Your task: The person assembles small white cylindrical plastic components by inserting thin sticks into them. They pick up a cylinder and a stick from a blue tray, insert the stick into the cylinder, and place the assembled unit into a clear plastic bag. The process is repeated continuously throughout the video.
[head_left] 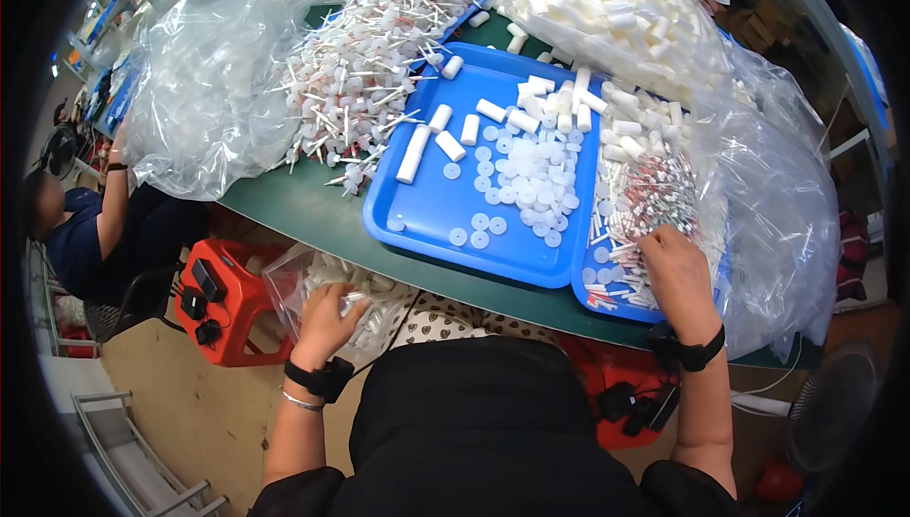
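Off the table's front edge, my left hand [327, 323] hovers by a clear plastic bag [374, 304] of white pieces, thumb and fingers apart. My right hand [681, 280] reaches into the right blue tray [583, 297], fingers curled together at a heap of thin red-and-white sticks [659, 190]; whatever they pinch is hidden. White foam cylinders [626, 124] lie behind that heap. The larger blue tray [417, 218] beside it holds translucent round discs [531, 171] piled at its right, with several white cylinders [450, 145] around them.
A tall heap of white-stemmed pieces with translucent discs [360, 72] stands left of the trays. Clear plastic bags [213, 90] flank both sides, and a big bag of white cylinders [616, 10] lies behind. Red stools [223, 299] stand below the green table [303, 209]. Other people sit nearby.
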Available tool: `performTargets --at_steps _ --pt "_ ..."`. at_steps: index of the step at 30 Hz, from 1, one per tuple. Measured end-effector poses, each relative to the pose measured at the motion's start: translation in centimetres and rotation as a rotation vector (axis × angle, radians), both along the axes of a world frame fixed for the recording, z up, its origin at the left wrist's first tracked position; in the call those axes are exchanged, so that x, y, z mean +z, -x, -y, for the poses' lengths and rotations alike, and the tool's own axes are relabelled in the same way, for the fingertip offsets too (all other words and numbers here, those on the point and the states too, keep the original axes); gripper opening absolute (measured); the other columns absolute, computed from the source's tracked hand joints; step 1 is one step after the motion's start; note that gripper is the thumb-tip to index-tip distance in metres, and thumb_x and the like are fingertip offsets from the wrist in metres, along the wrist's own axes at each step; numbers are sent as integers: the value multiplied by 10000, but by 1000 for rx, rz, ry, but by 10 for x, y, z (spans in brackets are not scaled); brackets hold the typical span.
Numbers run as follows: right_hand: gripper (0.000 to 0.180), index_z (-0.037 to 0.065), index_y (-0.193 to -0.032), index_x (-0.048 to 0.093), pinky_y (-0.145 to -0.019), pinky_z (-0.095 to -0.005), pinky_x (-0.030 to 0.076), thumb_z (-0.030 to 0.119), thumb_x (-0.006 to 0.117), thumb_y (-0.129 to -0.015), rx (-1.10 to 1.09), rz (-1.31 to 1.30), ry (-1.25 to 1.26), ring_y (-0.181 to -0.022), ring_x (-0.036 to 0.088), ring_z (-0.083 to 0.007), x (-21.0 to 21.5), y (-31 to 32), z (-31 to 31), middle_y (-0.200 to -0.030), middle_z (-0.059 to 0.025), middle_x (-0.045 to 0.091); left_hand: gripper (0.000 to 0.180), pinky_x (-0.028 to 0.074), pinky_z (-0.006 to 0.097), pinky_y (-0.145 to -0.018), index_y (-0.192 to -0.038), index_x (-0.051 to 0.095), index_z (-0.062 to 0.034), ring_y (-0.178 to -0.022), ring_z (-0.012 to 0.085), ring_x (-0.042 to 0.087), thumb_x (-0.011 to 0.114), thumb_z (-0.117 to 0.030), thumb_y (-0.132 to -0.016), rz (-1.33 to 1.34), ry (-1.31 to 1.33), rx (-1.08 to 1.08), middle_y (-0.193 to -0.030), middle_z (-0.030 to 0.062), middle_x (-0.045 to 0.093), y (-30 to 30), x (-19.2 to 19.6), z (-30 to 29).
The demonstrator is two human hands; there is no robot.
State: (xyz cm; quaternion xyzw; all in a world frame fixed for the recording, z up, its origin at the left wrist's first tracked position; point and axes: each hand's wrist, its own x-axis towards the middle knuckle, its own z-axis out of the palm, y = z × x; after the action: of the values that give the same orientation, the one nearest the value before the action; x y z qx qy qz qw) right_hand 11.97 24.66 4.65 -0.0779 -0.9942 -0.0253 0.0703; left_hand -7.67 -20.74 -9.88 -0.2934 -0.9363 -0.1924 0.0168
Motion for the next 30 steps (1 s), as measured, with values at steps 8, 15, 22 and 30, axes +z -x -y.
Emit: performTargets --at_steps 8,15,22,30 --pt "175 14 -1042 632 -673 -395 532 12 697 -879 -3 -267 366 -798 688 -344 4 -2 0 -975 -141 690 141 518 402 -789 -1005 703 -10 -864 316 656 689 -135 -940 400 -460 -286 -968 128 687 7 141 -117" --pt "277 17 -1104 677 -570 -310 486 35 783 -849 -157 -386 626 -602 634 -178 12 -4 15 -798 -95 693 175 519 425 -766 -1004 715 -14 -831 347 662 711 -153 -897 159 -108 -422 -935 153 674 28 116 -175" --pt "122 11 -856 708 -576 -318 435 61 811 -815 -58 -335 683 -639 574 -189 20 -2 34 -770 -77 681 108 522 336 -723 -976 661 11 -788 225 669 704 -56 -902 445 -250 -346 -907 119 675 37 122 -178" --pt "84 24 -904 715 -673 -355 439 48 768 -844 152 -282 861 -704 561 -242 26 10 77 -758 -76 637 253 520 251 -782 -1196 637 -28 -869 91 630 699 -152 -985 1687 -1089 -196 -999 36 671 -38 124 -177"
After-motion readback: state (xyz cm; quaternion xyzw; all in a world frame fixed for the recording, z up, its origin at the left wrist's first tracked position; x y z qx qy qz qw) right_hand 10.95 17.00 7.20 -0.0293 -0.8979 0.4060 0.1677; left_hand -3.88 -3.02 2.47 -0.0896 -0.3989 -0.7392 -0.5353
